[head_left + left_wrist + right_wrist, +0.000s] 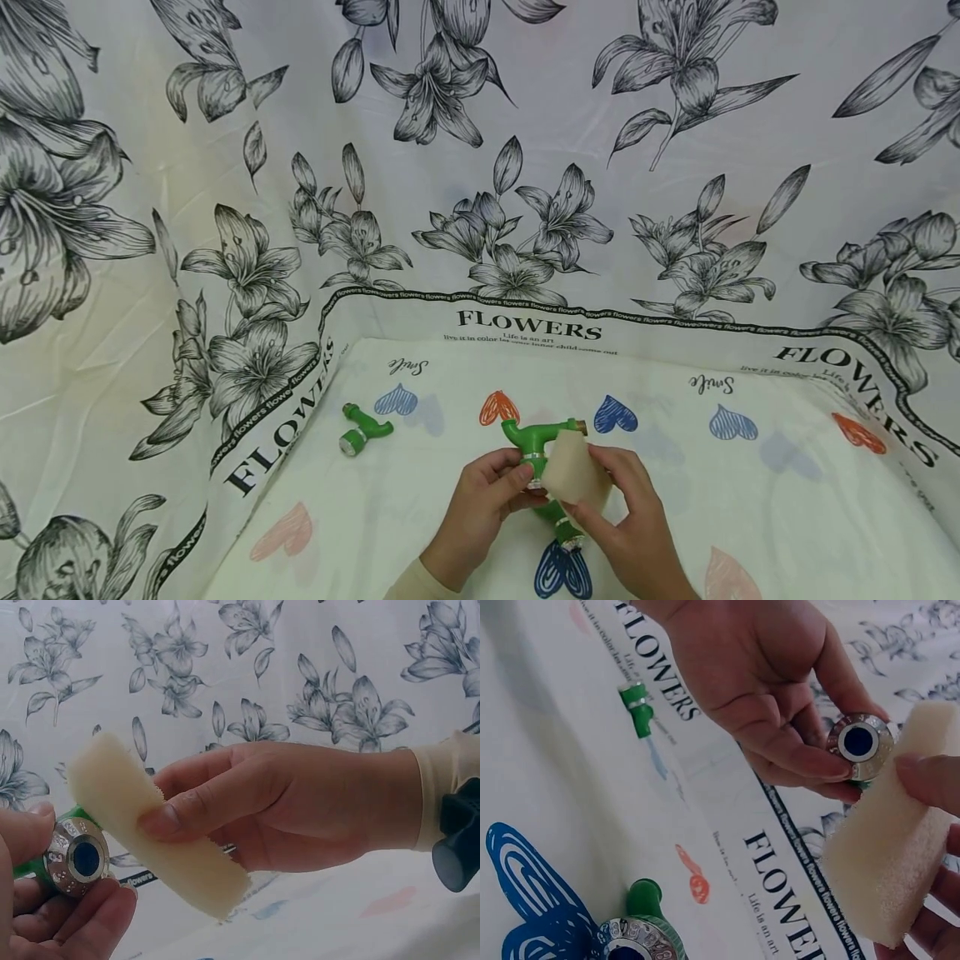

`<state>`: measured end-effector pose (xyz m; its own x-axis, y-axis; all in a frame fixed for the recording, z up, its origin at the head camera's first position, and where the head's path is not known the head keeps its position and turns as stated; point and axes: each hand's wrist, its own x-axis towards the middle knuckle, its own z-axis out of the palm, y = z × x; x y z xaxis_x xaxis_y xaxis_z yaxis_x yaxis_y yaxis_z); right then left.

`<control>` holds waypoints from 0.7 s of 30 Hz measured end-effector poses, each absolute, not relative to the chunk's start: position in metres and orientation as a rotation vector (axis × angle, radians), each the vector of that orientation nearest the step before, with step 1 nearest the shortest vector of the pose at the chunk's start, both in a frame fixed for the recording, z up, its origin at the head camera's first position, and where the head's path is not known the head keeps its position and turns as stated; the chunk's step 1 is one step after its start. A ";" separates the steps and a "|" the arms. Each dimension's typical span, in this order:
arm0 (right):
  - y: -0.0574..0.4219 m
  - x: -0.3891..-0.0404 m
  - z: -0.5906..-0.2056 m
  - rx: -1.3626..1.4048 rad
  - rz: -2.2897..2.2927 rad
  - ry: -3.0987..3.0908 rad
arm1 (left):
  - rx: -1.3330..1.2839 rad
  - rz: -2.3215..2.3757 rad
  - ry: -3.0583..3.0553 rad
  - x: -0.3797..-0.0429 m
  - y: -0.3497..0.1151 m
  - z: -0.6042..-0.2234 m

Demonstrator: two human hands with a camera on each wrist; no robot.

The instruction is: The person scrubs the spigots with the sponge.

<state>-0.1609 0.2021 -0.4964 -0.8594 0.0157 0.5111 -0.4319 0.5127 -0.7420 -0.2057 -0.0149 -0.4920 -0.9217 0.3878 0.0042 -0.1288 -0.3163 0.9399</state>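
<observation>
In the head view, my left hand (480,504) grips a green tap (534,437) by its silver-ended handle, fingers and thumb around it. A pale cream sponge block (573,473) is pinched between thumb and fingers of my right hand (637,521), right beside the tap. In the left wrist view the silver cap (77,857) with a dark blue centre faces the camera, and the sponge (161,825) slants across close to it. A second green tap (567,530) lies on the cloth below the hands, partly covered by them and the sponge.
A third green tap (364,430) lies to the left on the white cloth (420,517), which is printed with hearts. Behind and to the left hangs a curtain (525,167) with black flower drawings.
</observation>
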 end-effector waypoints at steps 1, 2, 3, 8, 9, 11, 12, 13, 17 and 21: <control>0.202 -0.161 -0.497 0.342 1.313 -2.301 | 0.327 2.295 1.598 -0.206 -0.015 -0.493; 0.202 -0.161 -0.497 0.341 1.318 -2.303 | 0.330 2.297 1.592 -0.207 -0.015 -0.493; 0.202 -0.161 -0.497 0.339 1.326 -2.306 | 0.332 2.298 1.585 -0.207 -0.015 -0.493; 0.204 -0.163 -0.499 0.358 1.362 -2.323 | 0.354 2.298 1.568 -0.207 -0.017 -0.493; 0.204 -0.163 -0.499 0.373 1.369 -2.322 | 0.356 2.298 1.564 -0.207 -0.018 -0.493; 0.204 -0.164 -0.499 0.409 1.389 -2.316 | 0.358 2.296 1.555 -0.207 -0.018 -0.493; 0.205 -0.165 -0.499 0.427 1.396 -2.313 | 0.359 2.294 1.553 -0.206 -0.019 -0.492; 0.205 -0.165 -0.499 0.447 1.408 -2.312 | 0.363 2.291 1.549 -0.206 -0.019 -0.492; 0.203 -0.165 -0.498 0.508 1.469 -2.336 | 0.400 2.272 1.555 -0.206 -0.021 -0.491; 0.201 -0.164 -0.496 0.532 1.504 -2.363 | 0.440 2.281 1.537 -0.207 -0.022 -0.494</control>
<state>-0.1644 0.2007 -0.4964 -0.8900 -0.1516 0.4300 -0.4537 0.3872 -0.8026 -0.2066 -0.0219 -0.4944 -0.8890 0.4543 0.0583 -0.1164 -0.3473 0.9305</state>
